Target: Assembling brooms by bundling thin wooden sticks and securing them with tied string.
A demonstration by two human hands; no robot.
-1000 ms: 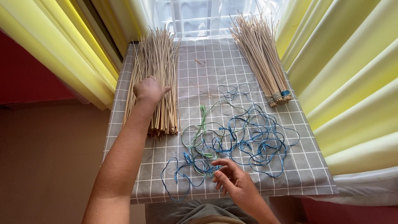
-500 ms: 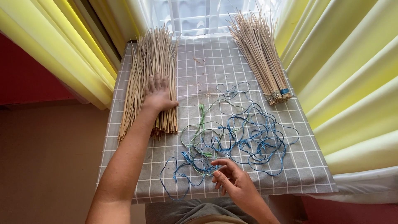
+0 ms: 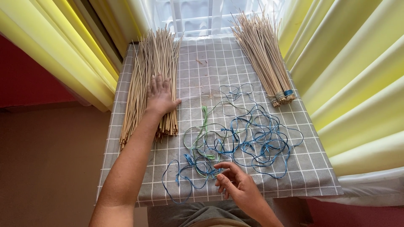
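- The left hand point(image 3: 160, 97) lies flat, palm down, on the loose pile of thin pale sticks point(image 3: 151, 80), fingers spread and pointing toward 12 o'clock, thumb stuck out toward 3 o'clock; it grips nothing.
- That pile sits on the table at about 10 o'clock from the table's middle, running lengthwise from 12 toward 6 o'clock, its near ends ragged and fanned a little toward the left edge.
- The right hand point(image 3: 237, 185) hovers at 6 o'clock over the near edge of the table, fingers loosely curled and partly apart, fingertips at the near strands of the tangle of blue and green string point(image 3: 235, 136). I cannot tell whether it pinches a strand.
- The tangle spreads over the middle and near part of the table, from 3 o'clock round to 7 o'clock, with one loop trailing off toward the near left corner.
- A second lot of sticks, the tied bundles point(image 3: 265, 54), lies at 1 o'clock, slanted, with its bound ends toward 4 o'clock; one binding is blue, the others pale.
- All of it rests on a grey checked tablecloth point(image 3: 202, 63).
- Yellow curtains point(image 3: 353, 84) hang at both sides, and a window sits at 12 o'clock.
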